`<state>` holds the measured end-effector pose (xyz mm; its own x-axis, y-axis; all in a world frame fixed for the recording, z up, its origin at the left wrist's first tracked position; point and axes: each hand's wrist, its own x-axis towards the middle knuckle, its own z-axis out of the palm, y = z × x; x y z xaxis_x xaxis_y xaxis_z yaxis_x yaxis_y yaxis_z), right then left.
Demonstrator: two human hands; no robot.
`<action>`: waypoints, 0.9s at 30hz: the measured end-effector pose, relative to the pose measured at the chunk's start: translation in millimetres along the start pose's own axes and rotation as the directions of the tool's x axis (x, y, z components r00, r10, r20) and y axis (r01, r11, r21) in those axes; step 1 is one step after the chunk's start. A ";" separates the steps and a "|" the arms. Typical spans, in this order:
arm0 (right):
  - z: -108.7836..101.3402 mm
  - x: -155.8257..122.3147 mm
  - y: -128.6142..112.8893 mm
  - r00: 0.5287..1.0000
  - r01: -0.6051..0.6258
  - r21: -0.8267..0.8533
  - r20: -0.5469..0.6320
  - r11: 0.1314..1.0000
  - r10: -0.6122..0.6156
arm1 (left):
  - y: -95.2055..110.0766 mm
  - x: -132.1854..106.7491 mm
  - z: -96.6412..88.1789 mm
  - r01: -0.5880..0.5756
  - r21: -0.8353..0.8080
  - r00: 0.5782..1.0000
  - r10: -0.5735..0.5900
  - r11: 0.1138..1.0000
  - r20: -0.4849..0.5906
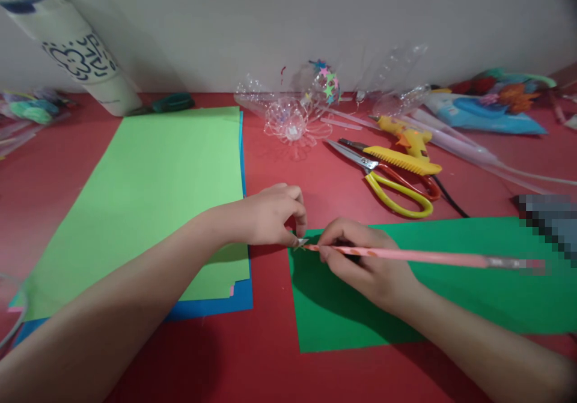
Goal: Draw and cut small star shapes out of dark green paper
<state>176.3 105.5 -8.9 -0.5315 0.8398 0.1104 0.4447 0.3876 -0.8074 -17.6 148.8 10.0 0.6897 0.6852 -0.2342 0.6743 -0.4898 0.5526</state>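
My right hand (369, 265) is closed around a pink pencil (419, 256), held low and nearly level. The pencil's tip points left, at a small white piece (302, 242). Thumb and fingers of my left hand (279, 214) press that piece at the top left corner of a dark green sheet (351, 319). The piece looks like paper, but it is too small to be sure. Part of the green sheet lies under my right hand and forearm.
Light green sheets (180, 169) lie on blue paper (216, 312) at left. Scissors (396, 193), a yellow cutter (401, 160) and a glue gun (408, 136) lie behind my right hand. Clear plastic flowers (293, 121), a white bottle (85, 54) and a blue packet (487, 118) are near the wall.
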 end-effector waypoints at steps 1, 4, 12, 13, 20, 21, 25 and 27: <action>-1.8 0.6 0.9 0.999 -0.040 0.027 0.000 0.999 0.040 | -0.2 0.0 0.2 0.000 0.001 1.000 0.000 1.000 0.000; -4.8 2.7 3.0 0.997 -0.072 0.039 0.026 0.997 0.071 | -0.4 0.1 0.6 0.004 0.009 1.000 -0.004 1.000 0.000; -2.3 1.0 3.9 0.999 -0.006 -0.008 0.046 1.000 0.006 | 1.2 1.0 -0.3 0.010 0.003 1.000 -0.010 1.000 0.008; -2.3 0.5 4.0 0.999 -0.004 -0.009 0.051 1.000 0.004 | 1.5 1.2 -0.4 0.009 0.004 1.000 -0.009 1.000 0.008; -2.0 3.3 3.3 0.999 0.000 -0.021 0.052 1.000 0.001 | 2.1 0.5 -1.5 0.015 0.009 1.000 -0.015 1.000 0.015; -1.9 3.8 3.7 0.999 0.006 -0.026 0.049 1.000 -0.005 | 1.8 0.3 -1.5 0.014 0.006 1.000 -0.014 1.000 0.015; -1.6 3.9 5.4 0.999 0.028 -0.040 0.030 0.999 -0.027 | 0.3 0.0 -0.6 0.006 -0.004 1.000 -0.006 1.000 0.001; -1.5 3.2 5.5 0.999 0.024 -0.039 0.025 0.999 -0.023 | 0.0 0.0 0.0 0.001 -0.007 1.000 -0.001 1.000 -0.001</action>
<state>178.1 110.9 -12.1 -0.5595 0.8210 0.1142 0.4598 0.4220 -0.7814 -17.6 148.8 10.0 0.6883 0.6867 -0.2339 0.6734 -0.4850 0.5579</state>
